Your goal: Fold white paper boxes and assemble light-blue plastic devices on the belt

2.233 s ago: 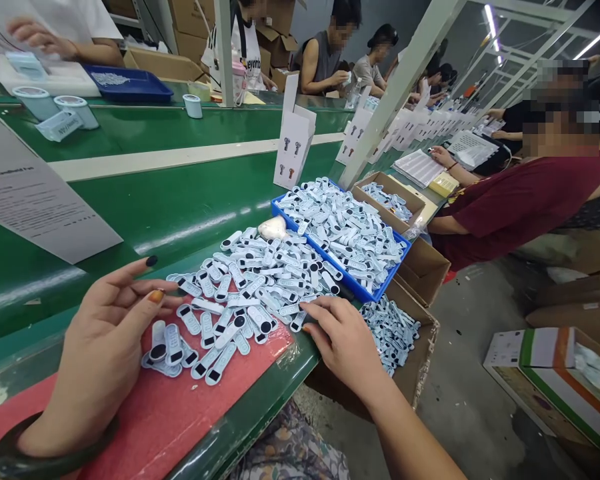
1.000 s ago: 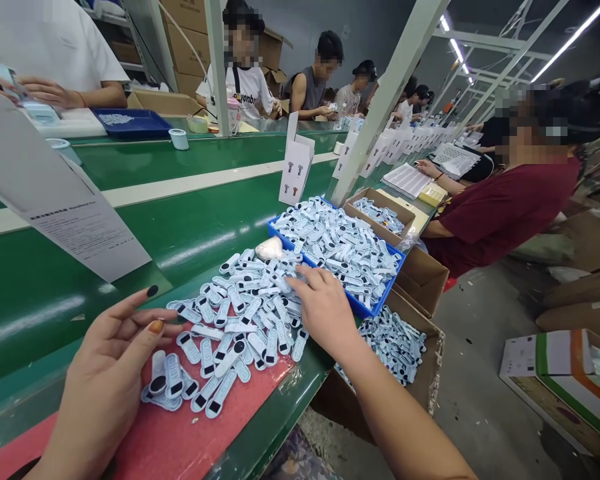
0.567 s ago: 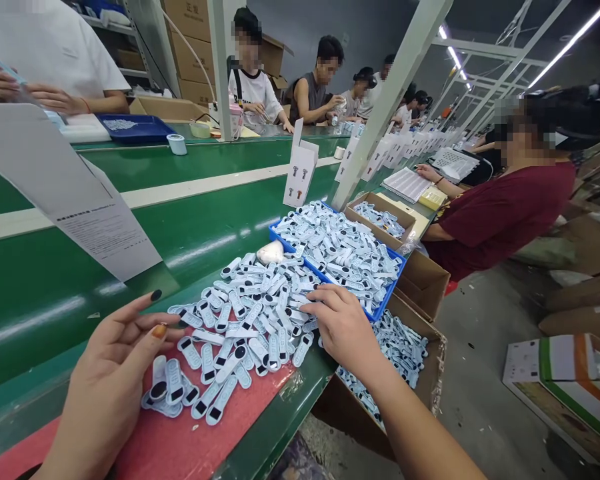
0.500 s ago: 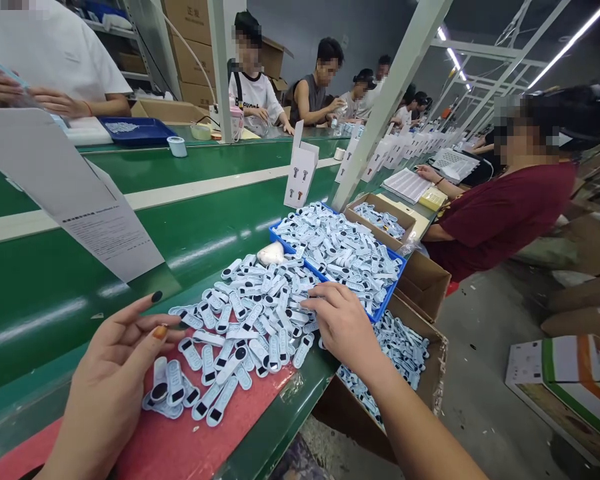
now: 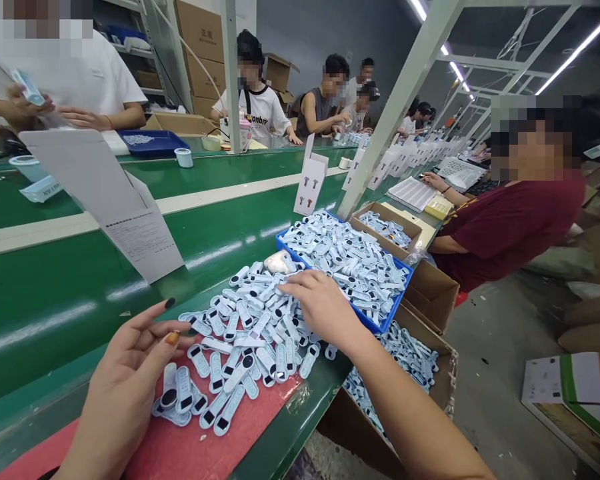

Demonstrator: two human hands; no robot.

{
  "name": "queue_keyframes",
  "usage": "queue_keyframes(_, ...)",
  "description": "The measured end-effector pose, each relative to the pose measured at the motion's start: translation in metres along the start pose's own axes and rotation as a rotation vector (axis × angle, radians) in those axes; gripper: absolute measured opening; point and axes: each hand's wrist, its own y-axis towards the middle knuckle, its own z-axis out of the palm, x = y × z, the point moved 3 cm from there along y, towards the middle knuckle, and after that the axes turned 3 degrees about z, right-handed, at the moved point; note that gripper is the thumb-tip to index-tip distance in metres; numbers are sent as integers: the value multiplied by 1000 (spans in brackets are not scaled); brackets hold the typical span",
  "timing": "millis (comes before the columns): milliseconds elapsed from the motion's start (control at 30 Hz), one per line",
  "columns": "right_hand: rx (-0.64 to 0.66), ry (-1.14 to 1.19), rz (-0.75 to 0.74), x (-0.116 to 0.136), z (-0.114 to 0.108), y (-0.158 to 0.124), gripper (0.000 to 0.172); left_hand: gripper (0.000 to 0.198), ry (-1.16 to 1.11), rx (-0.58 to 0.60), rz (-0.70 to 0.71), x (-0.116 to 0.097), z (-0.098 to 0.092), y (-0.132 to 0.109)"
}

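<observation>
A loose heap of small pale-blue plastic parts (image 5: 253,327) with black windows lies on the green bench and a red mat (image 5: 180,447). My right hand (image 5: 325,310) reaches into the heap's far side, fingers curled down onto the parts; what they grip is hidden. My left hand (image 5: 125,387) rests on the mat at the heap's near left, fingers spread, beside a few lined-up parts (image 5: 175,397). A white lump (image 5: 279,262) sits at the heap's far edge.
A blue tray (image 5: 387,320) full of the same parts stands right of the heap, with cardboard boxes (image 5: 430,293) of parts beyond and below the bench edge. A paper sheet (image 5: 105,193) and white cartons ride the green conveyor (image 5: 80,293). Several people work around the line.
My right hand has moved from the heap's near right edge up and forward onto its far side. My left hand has stayed put. The view has shifted a little.
</observation>
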Motion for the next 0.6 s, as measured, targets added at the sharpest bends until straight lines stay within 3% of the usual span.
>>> queue_keyframes(267,-54,92,-77,-3,-12,-40,43,73,10,-9,-16,1,-1,0)
queue_keyframes(600,-105,88,73,-11,-16,-35,32,68,25,-4,-15,8,-4,3)
